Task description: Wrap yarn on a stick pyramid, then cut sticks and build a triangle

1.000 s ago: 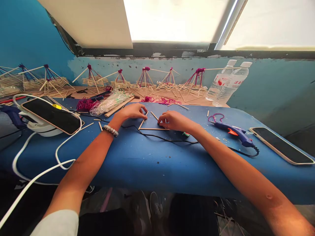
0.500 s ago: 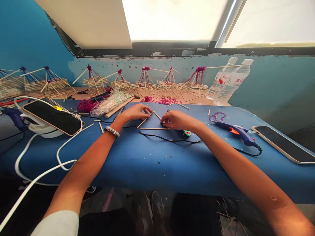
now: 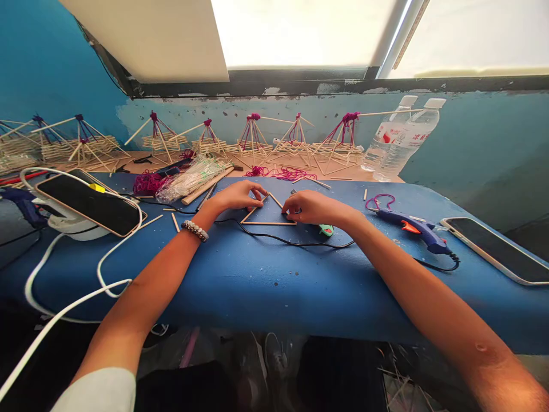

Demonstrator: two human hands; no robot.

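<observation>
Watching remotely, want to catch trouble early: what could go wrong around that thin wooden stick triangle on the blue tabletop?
The thin wooden sticks of the triangle are held by the left hand and right hand, so they could slip apart. The black cord just below could snag them. The blue glue gun with orange trigger lies near the right forearm, which could knock it.

The room is lit from above by a large window [image 3: 300, 34], whose panes are washed out to white by daylight and edged by a dark frame [image 3: 257, 86]. A cream panel [image 3: 141, 34] is slanted across its upper left. The wall below is painted teal-blue [image 3: 472, 154] (flaked and patched pale along the top), and a deeper blue is carried up the left-hand wall [image 3: 51, 63]. A blue-covered worktop [image 3: 266, 292] is set against it, and a dim floor [image 3: 206, 349] is glimpsed beneath.
</observation>
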